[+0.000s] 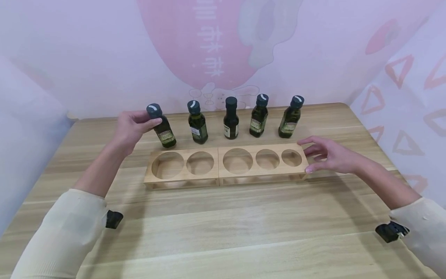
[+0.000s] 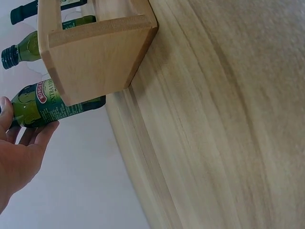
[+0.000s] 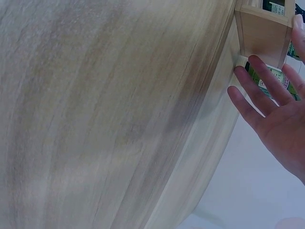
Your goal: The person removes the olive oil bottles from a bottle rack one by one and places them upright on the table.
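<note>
My left hand (image 1: pixel 129 130) grips a green olive oil bottle (image 1: pixel 166 135) near its dark cap at the left end of a row. The bottle tilts slightly; in the left wrist view its label reads Borges, extra virgin. Just in front lies a long wooden bottle rack (image 1: pixel 218 159) with round holes, made of two sections side by side. At the rack's right end is my right hand (image 1: pixel 334 157), thumb at the near corner and index finger at the far one. The right wrist view has its fingers (image 3: pixel 269 78) spread and extended beside the end panel.
Behind the rack stand more dark bottles: one with a white label (image 1: pixel 198 130), a slimmer black-capped one (image 1: pixel 231 120), and two others (image 1: pixel 259 116) toward the right. A patterned wall covering (image 1: pixel 104 58) rises behind the wooden table (image 1: pixel 223 232).
</note>
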`<act>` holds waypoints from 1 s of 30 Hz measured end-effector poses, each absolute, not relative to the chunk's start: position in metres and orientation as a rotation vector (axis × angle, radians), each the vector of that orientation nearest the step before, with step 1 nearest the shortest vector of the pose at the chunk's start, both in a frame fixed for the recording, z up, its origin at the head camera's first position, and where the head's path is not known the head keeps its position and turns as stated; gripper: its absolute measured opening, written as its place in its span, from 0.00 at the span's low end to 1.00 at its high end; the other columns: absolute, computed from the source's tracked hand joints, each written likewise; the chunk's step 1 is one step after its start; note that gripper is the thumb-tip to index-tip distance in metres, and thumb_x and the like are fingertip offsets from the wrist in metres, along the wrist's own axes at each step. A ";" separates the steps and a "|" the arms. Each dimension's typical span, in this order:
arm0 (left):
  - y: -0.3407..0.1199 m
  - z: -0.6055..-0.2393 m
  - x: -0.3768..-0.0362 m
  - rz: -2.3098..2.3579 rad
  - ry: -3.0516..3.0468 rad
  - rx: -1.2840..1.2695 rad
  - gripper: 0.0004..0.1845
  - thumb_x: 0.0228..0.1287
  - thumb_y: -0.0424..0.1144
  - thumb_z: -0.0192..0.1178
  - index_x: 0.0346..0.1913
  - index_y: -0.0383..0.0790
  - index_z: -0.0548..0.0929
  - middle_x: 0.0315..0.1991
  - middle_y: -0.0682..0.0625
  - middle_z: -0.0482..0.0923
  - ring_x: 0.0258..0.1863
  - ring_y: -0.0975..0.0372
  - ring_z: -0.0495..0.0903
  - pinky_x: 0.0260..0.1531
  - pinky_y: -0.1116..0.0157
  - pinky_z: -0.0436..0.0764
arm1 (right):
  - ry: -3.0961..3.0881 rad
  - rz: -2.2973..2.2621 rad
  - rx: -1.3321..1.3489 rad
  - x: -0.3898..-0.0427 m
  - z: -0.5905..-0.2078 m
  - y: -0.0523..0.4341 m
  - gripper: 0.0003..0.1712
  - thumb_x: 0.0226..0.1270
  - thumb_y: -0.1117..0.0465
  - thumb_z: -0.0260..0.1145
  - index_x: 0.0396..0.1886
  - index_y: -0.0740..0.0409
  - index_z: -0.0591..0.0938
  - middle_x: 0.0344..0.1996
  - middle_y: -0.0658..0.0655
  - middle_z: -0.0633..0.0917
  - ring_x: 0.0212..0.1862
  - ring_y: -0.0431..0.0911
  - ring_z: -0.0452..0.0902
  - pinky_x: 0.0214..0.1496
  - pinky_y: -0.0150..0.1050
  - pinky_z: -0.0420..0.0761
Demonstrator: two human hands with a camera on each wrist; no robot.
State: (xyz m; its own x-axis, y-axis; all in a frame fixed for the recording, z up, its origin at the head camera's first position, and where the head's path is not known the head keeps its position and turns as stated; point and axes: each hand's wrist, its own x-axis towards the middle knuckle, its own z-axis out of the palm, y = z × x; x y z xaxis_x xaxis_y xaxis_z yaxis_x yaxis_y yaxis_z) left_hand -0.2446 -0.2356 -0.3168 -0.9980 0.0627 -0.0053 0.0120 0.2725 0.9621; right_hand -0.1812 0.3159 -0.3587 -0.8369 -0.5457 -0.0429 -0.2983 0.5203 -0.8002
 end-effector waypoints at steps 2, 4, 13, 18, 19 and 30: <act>-0.236 -0.317 -0.245 1.861 2.477 0.066 0.08 0.68 0.38 0.71 0.47 0.52 0.89 0.38 0.67 0.88 0.47 0.74 0.83 0.61 0.68 0.79 | 2.473 -1.219 -0.710 -0.181 -0.358 0.316 0.43 0.57 0.71 0.80 0.71 0.69 0.70 0.60 0.73 0.81 0.59 0.65 0.81 0.58 0.60 0.82; -0.236 -0.318 -0.246 1.842 2.499 0.065 0.07 0.68 0.40 0.72 0.46 0.53 0.89 0.38 0.68 0.88 0.47 0.74 0.83 0.60 0.69 0.80 | 2.470 -1.220 -0.713 -0.181 -0.358 0.316 0.43 0.57 0.71 0.80 0.71 0.69 0.70 0.60 0.73 0.81 0.60 0.66 0.80 0.59 0.60 0.82; -0.238 -0.323 -0.248 1.818 2.512 0.056 0.05 0.67 0.40 0.72 0.42 0.57 0.90 0.38 0.68 0.88 0.49 0.74 0.82 0.62 0.67 0.79 | 2.463 -1.221 -0.712 -0.181 -0.358 0.316 0.43 0.58 0.71 0.79 0.71 0.69 0.69 0.60 0.74 0.82 0.60 0.68 0.80 0.59 0.61 0.81; -0.237 -0.323 -0.250 1.828 2.506 0.062 0.05 0.67 0.40 0.72 0.42 0.55 0.90 0.38 0.67 0.88 0.48 0.74 0.83 0.61 0.67 0.80 | 2.473 -1.206 -0.704 -0.181 -0.357 0.317 0.43 0.58 0.70 0.79 0.71 0.69 0.69 0.61 0.74 0.81 0.60 0.68 0.80 0.59 0.61 0.81; -0.237 -0.323 -0.250 1.828 2.506 0.062 0.05 0.67 0.40 0.72 0.42 0.56 0.90 0.38 0.67 0.88 0.48 0.74 0.83 0.61 0.67 0.80 | 2.473 -1.205 -0.703 -0.180 -0.357 0.317 0.43 0.58 0.70 0.79 0.71 0.69 0.69 0.61 0.74 0.81 0.60 0.68 0.80 0.59 0.62 0.81; -0.236 -0.326 -0.252 1.877 2.473 0.074 0.10 0.68 0.36 0.71 0.36 0.60 0.90 0.36 0.66 0.89 0.46 0.74 0.83 0.54 0.74 0.81 | 2.479 -1.206 -0.702 -0.181 -0.358 0.317 0.43 0.58 0.70 0.79 0.71 0.69 0.69 0.61 0.74 0.81 0.60 0.68 0.80 0.60 0.62 0.81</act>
State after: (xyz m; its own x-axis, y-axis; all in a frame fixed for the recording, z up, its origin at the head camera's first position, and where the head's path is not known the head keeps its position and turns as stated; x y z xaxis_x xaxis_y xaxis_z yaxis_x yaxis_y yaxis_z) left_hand -0.2518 -0.2362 -0.3264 -0.9982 0.0597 -0.0002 0.0159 0.2687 0.9631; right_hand -0.1805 0.3167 -0.3579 -0.8372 -0.5446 -0.0496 -0.2972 0.5292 -0.7948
